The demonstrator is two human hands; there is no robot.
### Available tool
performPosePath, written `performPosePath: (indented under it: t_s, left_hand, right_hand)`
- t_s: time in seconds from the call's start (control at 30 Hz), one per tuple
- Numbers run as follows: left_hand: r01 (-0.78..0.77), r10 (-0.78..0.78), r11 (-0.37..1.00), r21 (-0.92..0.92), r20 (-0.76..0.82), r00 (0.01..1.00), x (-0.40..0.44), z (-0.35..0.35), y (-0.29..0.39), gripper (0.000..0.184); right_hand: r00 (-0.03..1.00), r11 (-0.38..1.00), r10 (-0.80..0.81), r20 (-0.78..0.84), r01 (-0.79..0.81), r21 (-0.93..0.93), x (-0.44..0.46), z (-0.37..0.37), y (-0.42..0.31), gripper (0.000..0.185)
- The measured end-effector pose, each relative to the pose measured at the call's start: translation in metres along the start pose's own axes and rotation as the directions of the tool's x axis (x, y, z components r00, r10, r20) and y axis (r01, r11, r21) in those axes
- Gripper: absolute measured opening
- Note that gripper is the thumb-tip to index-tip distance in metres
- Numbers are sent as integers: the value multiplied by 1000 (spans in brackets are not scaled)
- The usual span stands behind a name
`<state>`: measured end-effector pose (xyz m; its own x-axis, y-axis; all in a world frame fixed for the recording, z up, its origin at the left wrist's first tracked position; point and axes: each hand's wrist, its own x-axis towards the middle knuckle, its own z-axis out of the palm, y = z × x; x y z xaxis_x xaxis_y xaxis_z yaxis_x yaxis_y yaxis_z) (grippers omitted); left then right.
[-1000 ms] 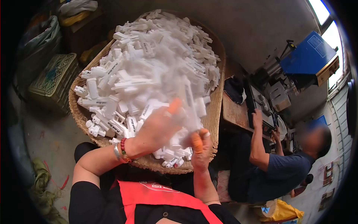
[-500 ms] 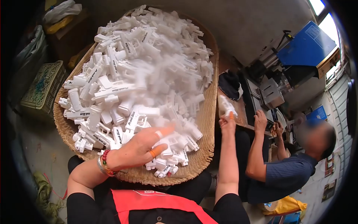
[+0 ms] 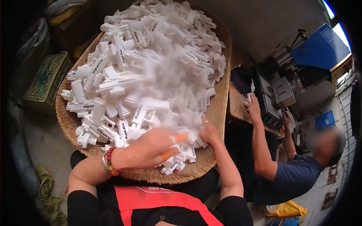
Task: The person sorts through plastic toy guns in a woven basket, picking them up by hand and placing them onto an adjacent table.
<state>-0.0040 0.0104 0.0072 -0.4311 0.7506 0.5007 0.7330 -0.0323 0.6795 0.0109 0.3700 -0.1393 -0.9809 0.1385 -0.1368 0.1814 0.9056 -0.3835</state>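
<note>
A big woven basket (image 3: 211,160) holds a heap of white plastic toy guns (image 3: 151,103), some with black lettering on the side. Over the front of the heap is my left hand (image 3: 151,147), thumb and forefinger apart, orange bands on them and nothing visible between. Its fingertips are blurred. My right hand (image 3: 211,132) reaches in at the basket's right side, its fingers against the guns. A pale haze and motion blur hide whether it grips one.
On the right a co-worker (image 3: 290,173) sits by a machine with a blue housing (image 3: 320,47), one hand on a small white object (image 3: 248,97) above a wooden bench (image 3: 239,107). At left stands a plastic crate (image 3: 47,79).
My right hand has come back from the bench to the basket, without the white toy gun it held there. The co-worker's near hand has moved up and left to the bench's white object.
</note>
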Motion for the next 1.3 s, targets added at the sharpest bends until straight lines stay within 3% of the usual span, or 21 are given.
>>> performPosePath:
  t_s: [0.07,0.1,0.17,0.2,0.23,0.3,0.37,0.4,0.43,0.47,0.5,0.53,0.57,0.6,0.63,0.67,0.7,0.73,0.9,1.17,1.3]
  left_hand:
    - [-14,13,999,-35,-36,999,-3,5,-4,42]
    - [-23,22,999,-29,-49,999,-5,7,-5,42]
    - [25,-25,1000,-14,-7,1000,-8,8,-4,45]
    - [132,-137,990,42,122,983,-7,0,3,50]
    - [125,-130,991,46,114,985,-4,-3,10,50]
    - [415,-420,907,70,221,881,2,-8,21,59]
    - [308,-305,931,-198,48,951,-4,15,2,73]
    - [190,-223,928,-319,-67,973,-6,26,-8,77]
    - [182,-294,879,-441,-201,934,3,25,4,64]
    - [364,-436,675,-642,51,898,1,8,14,53]
    - [322,-420,532,-783,87,903,3,-6,26,42]
    - [299,-470,498,-814,36,882,1,0,16,35]
    - [284,-487,638,-716,-88,869,-3,3,12,33]
    - [277,-479,756,-593,-213,852,-3,1,18,32]
    - [237,-438,832,-502,-330,836,-1,-4,30,25]
    - [196,-201,979,-56,-416,887,-5,-4,20,27]
    - [119,49,908,403,-383,922,-7,-6,13,29]
    - [147,34,924,352,-460,887,-8,-2,14,23]
    - [106,106,884,455,-417,903,-7,7,13,21]
    - [150,118,794,590,-391,913,-2,9,6,47]
    - [151,88,774,615,-340,936,-2,9,9,47]
  right_hand:
    - [996,995,-31,-89,39,90,0,-2,5,66]
    - [986,983,42,-164,-11,185,-2,-6,-4,62]
    - [948,667,225,-223,17,745,-11,-13,-26,58]
    - [952,427,282,-118,-15,904,-39,-48,-88,58]
    - [963,310,219,-159,86,947,-53,-55,-113,60]
    - [952,111,145,-269,254,961,-84,-60,-167,59]
    - [930,79,89,-356,350,933,-103,-47,-209,58]
    - [915,176,-30,-401,400,899,-108,-31,-213,60]
    - [884,243,-92,-459,467,850,-118,-20,-227,65]
    - [888,365,-174,-426,460,809,-128,-19,-239,66]
    - [840,549,-301,-452,540,638,-133,-27,-246,60]
    - [882,517,-250,-399,470,715,-137,-35,-246,53]
    - [919,480,-201,-339,394,784,-140,-41,-244,47]
    - [892,487,-126,-434,437,757,-137,-44,-240,34]
    - [917,415,-65,-393,383,825,-140,-50,-235,30]
    - [939,339,-7,-345,326,882,-145,-57,-232,26]
    - [946,352,1,-325,304,885,-149,-66,-237,23]
    - [941,357,-23,-338,323,876,-150,-67,-238,22]
    - [917,315,19,-399,373,873,-151,-60,-242,22]
    - [928,285,128,-349,303,909,-138,-50,-232,22]
    - [908,281,119,-401,357,891,-140,-41,-220,17]
